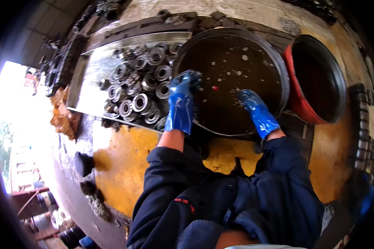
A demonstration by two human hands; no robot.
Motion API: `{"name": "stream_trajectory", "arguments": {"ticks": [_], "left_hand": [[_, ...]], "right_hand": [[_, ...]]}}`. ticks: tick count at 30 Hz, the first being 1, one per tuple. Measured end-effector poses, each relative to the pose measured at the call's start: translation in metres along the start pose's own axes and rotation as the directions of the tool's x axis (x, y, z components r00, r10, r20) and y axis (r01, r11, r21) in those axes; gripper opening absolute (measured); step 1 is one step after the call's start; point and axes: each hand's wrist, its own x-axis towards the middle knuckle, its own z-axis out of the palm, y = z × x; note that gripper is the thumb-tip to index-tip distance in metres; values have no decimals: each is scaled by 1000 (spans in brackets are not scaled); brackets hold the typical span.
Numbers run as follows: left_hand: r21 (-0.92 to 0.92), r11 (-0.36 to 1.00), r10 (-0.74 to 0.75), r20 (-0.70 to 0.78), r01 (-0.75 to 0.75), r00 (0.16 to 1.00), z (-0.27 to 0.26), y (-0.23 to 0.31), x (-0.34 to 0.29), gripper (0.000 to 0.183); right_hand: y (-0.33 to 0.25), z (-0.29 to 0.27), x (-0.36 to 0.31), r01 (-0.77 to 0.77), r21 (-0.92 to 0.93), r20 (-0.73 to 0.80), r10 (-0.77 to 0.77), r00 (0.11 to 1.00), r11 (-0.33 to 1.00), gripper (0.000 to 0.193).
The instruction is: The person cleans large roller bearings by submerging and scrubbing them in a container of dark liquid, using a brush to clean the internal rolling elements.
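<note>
1. The two hands are well apart, both in blue gloves with a wet shine. The left hand (182, 86) is at the left rim of the round basin (284, 79), its fingers curled and dark at the tips; whether it is clamped on something I cannot tell.
2. The right hand (250, 102) reaches over the basin, fingertips at the surface of the murky brown liquid (224, 110). Its fingers are partly lost there, so I cannot tell whether it grips anything.
3. The metal rings (149, 84) lie heaped in the shallow metal tray (87, 85), left of the basin; the nearest are just beside the left hand. Any lying under the liquid would be hidden.
4. These rings look stiff and fairly heavy for their size, more likely to knock and chip than to bend. A wet film would make them slippery, especially against smooth gloves.
5. A good hold is probably thumb and fingers across the outer rim, or a finger hooked through the bore; the polished flat face offers less grip.
6. Foam flecks and a small red speck (215, 88) float on the liquid. The red drum (296, 81) stands just beside the basin's right side.
</note>
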Motion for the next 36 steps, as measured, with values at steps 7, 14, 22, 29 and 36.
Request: {"name": "stream_trajectory", "arguments": {"ticks": [7, 14, 22, 29, 36], "left_hand": [[-104, 984, -153, -109, 142, 982, 3, 13, 17, 42], [-292, 954, -135, -195, 74, 971, -17, 29, 12, 37], [-340, 932, -173, -123, 123, 977, -18, 34, 8, 45], [-344, 915, -250, -71, 212, 966, -13, 41, 8, 50], [-352, 907, -252, -17, 230, 968, -9, 39, 1, 49]], "right_hand": [[-34, -21, -9, -93, -450, -424, -121, 897, 888, 85], [-84, -48, 20, -102, -436, -376, -78, 923, 894, 84], [-17, -90, 99, -180, -866, -338, -280, 898, 467, 34], [-12, -115, 129, -354, -846, -410, -61, 910, 398, 40], [-6, -78, 102, -335, -941, -319, -219, 922, -39, 28]]}}
